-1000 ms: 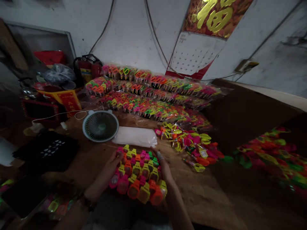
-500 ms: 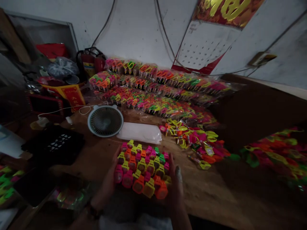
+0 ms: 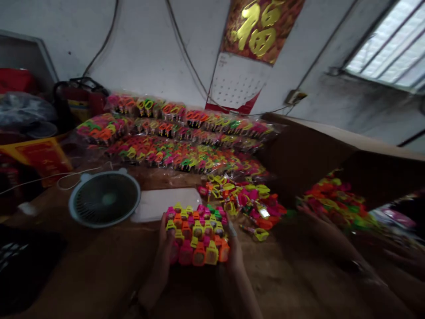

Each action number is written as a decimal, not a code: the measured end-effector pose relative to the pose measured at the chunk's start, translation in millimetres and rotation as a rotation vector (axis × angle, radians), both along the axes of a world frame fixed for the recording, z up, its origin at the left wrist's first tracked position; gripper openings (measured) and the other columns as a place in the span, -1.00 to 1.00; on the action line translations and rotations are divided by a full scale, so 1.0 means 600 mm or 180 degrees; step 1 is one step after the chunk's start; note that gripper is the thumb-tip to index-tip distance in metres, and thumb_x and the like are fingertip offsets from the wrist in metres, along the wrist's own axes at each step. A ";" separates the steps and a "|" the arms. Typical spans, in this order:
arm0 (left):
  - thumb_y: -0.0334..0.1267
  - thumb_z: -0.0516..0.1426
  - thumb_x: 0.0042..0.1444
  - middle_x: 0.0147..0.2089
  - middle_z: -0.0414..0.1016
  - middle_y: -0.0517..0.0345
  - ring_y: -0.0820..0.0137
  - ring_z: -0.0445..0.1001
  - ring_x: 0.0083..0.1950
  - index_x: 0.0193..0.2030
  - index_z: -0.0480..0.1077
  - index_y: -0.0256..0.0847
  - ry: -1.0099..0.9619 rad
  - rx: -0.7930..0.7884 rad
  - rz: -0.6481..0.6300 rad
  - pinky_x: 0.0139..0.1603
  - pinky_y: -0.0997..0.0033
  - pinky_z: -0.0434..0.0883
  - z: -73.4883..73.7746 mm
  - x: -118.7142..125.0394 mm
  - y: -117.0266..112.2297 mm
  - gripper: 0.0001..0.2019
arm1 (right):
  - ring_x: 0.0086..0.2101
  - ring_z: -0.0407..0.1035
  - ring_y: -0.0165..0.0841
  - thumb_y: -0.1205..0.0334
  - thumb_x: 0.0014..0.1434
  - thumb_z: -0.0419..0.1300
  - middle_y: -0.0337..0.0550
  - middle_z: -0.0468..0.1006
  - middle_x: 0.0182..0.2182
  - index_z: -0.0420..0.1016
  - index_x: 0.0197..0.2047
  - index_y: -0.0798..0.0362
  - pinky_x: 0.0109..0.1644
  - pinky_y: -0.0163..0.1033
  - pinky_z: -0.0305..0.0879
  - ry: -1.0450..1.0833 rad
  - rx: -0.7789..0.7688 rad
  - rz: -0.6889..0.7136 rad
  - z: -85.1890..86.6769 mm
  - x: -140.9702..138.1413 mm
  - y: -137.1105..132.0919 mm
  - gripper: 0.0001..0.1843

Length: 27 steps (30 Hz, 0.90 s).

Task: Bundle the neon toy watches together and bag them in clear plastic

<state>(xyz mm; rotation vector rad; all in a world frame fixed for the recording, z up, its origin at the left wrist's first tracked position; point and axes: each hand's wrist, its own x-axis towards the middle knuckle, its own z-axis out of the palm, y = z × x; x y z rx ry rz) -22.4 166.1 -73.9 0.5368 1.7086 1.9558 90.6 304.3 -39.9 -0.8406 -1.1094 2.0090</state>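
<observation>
While the left hand (image 3: 165,246) and right hand (image 3: 235,246) clamp a block of toy watches (image 3: 198,235) between them, right of the fan (image 3: 105,200), bagged toys (image 3: 184,153) already lie in rows behind it; a loose pile (image 3: 250,199), farther right, lies unstacked.

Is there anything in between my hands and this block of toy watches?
Nothing visible. The left hand and right hand hold opposite sides of the block of toy watches. The white plastic stack lies beyond it and the loose colourful pile beyond to the right, neither in between.
</observation>
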 end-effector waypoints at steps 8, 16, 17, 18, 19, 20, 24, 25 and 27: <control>0.14 -0.09 0.21 0.43 -0.12 0.18 0.23 0.00 0.40 0.38 -0.27 0.09 -0.0388 0.0005 -0.0271 0.29 0.19 0.23 -0.019 0.053 0.055 -0.33 | -0.04 0.44 -0.06 -0.20 0.04 0.12 -0.10 0.62 -0.17 0.52 0.01 -0.07 0.02 0.09 0.38 0.0209 0.0183 -0.0192 -0.018 0.049 0.057 -0.44; 0.14 -0.12 0.22 0.41 -0.03 0.11 0.26 0.02 0.39 0.38 -0.26 0.00 -0.0079 -0.0088 -0.0125 0.32 0.24 0.17 -0.052 0.061 0.085 -0.33 | 0.08 0.34 -0.15 0.10 0.08 0.21 -0.23 0.41 0.14 0.04 0.32 -0.27 0.08 0.05 0.34 0.0214 0.0083 -0.0183 -0.028 0.075 0.062 -0.24; 0.14 -0.09 0.20 0.40 -0.02 0.08 0.25 0.03 0.39 0.38 -0.25 -0.02 -0.0069 -0.0079 -0.0149 0.33 0.23 0.15 -0.051 0.058 0.084 -0.31 | 0.09 0.33 -0.16 0.08 0.09 0.20 -0.23 0.40 0.14 0.06 0.31 -0.25 0.09 0.03 0.33 0.0220 0.0110 -0.0201 -0.025 0.075 0.061 -0.26; 0.14 -0.05 0.18 0.40 -0.01 0.05 0.24 0.04 0.38 0.38 -0.24 -0.05 -0.0067 -0.0082 -0.0170 0.34 0.21 0.13 -0.048 0.055 0.083 -0.28 | 0.10 0.31 -0.16 0.06 0.10 0.19 -0.23 0.40 0.15 0.09 0.30 -0.23 0.10 0.02 0.32 0.0230 0.0152 -0.0193 -0.021 0.076 0.063 -0.29; 0.14 -0.01 0.16 0.39 0.00 0.02 0.22 0.04 0.38 0.37 -0.23 -0.08 -0.0073 -0.0101 -0.0189 0.35 0.18 0.10 -0.045 0.051 0.080 -0.26 | 0.12 0.29 -0.17 0.03 0.12 0.17 -0.22 0.39 0.15 0.14 0.28 -0.21 0.12 0.02 0.30 0.0221 0.0213 -0.0185 -0.018 0.079 0.066 -0.34; 0.13 0.02 0.14 0.39 0.01 0.00 0.20 0.05 0.38 0.37 -0.20 -0.10 -0.0092 -0.0131 -0.0220 0.35 0.15 0.07 -0.041 0.045 0.078 -0.24 | 0.14 0.27 -0.16 -0.02 0.12 0.15 -0.21 0.39 0.15 0.21 0.25 -0.18 0.13 0.02 0.28 0.0172 0.0292 -0.0194 -0.017 0.083 0.072 -0.38; 0.13 0.02 0.12 0.38 0.03 0.00 0.17 0.01 0.39 0.31 0.02 -0.17 -0.0212 -0.0135 -0.0177 0.37 0.12 0.03 -0.033 0.016 0.067 -0.31 | 0.18 0.20 -0.15 -0.17 0.04 0.15 -0.15 0.36 0.18 0.38 0.13 -0.12 0.21 0.02 0.17 -0.0209 0.0902 -0.0311 -0.031 0.107 0.114 -0.39; 0.13 -0.01 0.14 0.39 0.02 0.02 0.18 -0.01 0.40 0.29 0.06 -0.16 -0.0248 -0.0099 -0.0126 0.37 0.12 0.03 -0.033 0.008 0.065 -0.35 | 0.18 0.19 -0.15 -0.21 0.03 0.14 -0.13 0.34 0.19 0.37 0.14 -0.12 0.22 0.03 0.14 -0.0270 0.1015 -0.0349 -0.036 0.112 0.124 -0.36; 0.13 -0.08 0.19 0.40 0.00 0.03 0.21 -0.01 0.40 0.30 0.05 -0.14 -0.0167 -0.0015 -0.0103 0.36 0.14 0.07 -0.038 -0.004 0.067 -0.38 | 0.18 0.20 -0.15 -0.27 0.03 0.08 -0.09 0.33 0.20 0.31 0.19 -0.11 0.22 0.06 0.11 -0.0343 0.1068 -0.0391 -0.042 0.116 0.139 -0.29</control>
